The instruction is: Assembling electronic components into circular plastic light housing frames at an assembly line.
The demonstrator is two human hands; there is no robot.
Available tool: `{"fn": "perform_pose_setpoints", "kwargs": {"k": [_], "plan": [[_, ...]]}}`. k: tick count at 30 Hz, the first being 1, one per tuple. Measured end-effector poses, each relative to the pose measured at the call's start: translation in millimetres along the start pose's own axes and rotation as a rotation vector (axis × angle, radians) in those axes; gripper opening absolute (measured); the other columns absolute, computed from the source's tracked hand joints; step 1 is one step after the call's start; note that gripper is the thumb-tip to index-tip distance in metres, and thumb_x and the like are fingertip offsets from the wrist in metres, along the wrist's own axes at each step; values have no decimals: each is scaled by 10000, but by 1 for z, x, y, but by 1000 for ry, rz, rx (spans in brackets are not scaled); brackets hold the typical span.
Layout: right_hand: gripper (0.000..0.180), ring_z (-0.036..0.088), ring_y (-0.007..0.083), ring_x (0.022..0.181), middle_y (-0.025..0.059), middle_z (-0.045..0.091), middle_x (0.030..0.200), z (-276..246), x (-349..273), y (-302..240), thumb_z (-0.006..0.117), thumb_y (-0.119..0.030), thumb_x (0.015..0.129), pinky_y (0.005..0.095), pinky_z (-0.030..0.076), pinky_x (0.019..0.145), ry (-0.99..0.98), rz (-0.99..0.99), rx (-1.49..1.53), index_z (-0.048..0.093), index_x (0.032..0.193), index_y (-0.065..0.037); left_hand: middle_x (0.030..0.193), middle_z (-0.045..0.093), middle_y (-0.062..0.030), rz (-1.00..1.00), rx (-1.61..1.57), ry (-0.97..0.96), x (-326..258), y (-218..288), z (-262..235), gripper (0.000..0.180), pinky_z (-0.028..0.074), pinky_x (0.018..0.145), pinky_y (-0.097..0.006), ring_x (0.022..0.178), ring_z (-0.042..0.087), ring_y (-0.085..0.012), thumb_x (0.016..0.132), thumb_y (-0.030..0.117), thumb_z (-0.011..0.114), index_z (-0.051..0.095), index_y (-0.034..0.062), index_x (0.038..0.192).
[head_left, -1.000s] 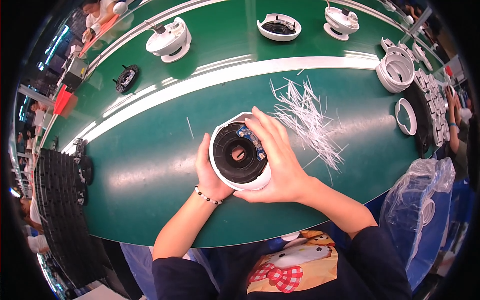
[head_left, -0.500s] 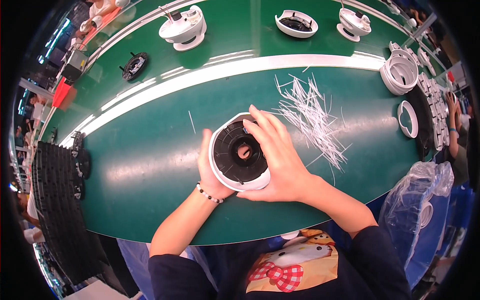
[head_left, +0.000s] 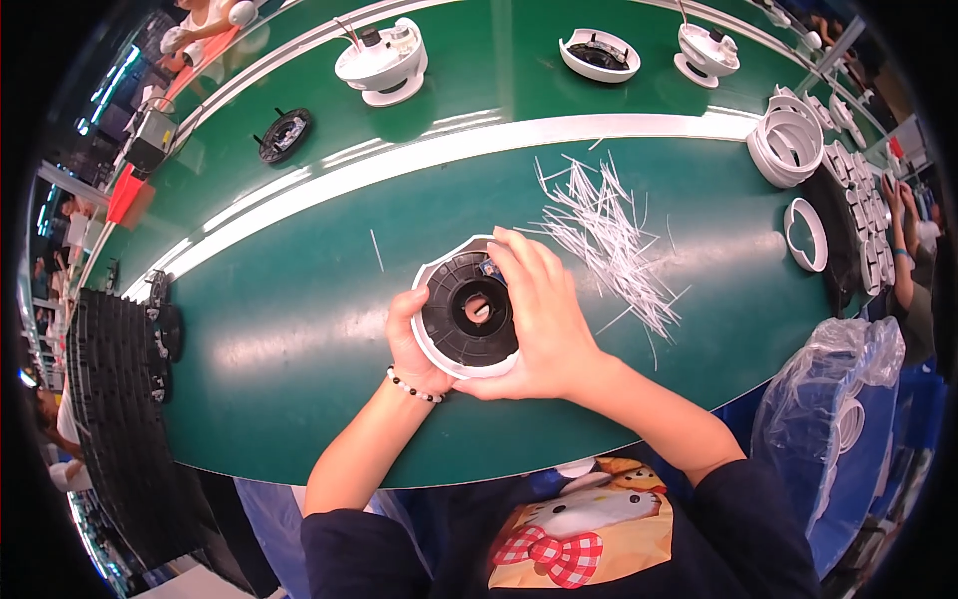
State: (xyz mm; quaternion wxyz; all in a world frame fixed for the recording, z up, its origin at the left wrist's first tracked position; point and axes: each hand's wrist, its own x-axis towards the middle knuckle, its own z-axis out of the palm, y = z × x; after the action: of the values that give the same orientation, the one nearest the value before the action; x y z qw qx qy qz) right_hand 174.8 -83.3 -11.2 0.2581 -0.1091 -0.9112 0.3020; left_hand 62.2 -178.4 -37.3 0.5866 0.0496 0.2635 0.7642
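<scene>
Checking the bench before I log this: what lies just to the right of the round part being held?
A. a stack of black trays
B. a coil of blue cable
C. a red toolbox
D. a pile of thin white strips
D: thin white strips lie scattered on the green table right of the round black-and-white part.

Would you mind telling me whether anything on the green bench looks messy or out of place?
Yes: thin white strips lie scattered loose over the green bench, just beyond the right hand, and one stray strip lies apart to the left. The round black-and-white part held in both hands looks intact.
</scene>
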Motion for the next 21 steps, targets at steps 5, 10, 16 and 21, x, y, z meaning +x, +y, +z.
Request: {"fn": "perform_pose_setpoints", "kwargs": {"k": [5,10,16,21], "plan": [[1037,280,387,1152,238,274,1246,1,0,-11,741,-385,444,473,257,913,14,61,-38,218,1230,44,1134,491,-154,63,2,70,-5,2,6,585,396,895,-393,1016,497,-276,696,382,455,436,10,1147],[1109,130,413,1241,263,121,1337,-10,-6,-8,734,-475,522,497,142,988,-5,-7,-7,120,1288,41,1041,547,-128,169,-41,125,-1,23,11,454,428,860,-375,944,539,-239,809,368,392,478,11,1077],[815,177,374,1245,208,252,1325,-92,-18,16,705,-275,603,462,140,1004,334,-48,-387,294,1263,-31,1040,536,-170,472,9,321,12,122,-48,475,458,810,-403,888,563,-295,790,328,393,440,-24,1106],[625,230,343,1228,124,297,1327,-173,-62,101,630,-141,673,432,170,1007,542,252,-1005,362,1232,-60,1093,516,-126,845,131,595,31,236,-112,427,451,771,-487,992,513,-290,842,339,260,455,62,1103]]}}
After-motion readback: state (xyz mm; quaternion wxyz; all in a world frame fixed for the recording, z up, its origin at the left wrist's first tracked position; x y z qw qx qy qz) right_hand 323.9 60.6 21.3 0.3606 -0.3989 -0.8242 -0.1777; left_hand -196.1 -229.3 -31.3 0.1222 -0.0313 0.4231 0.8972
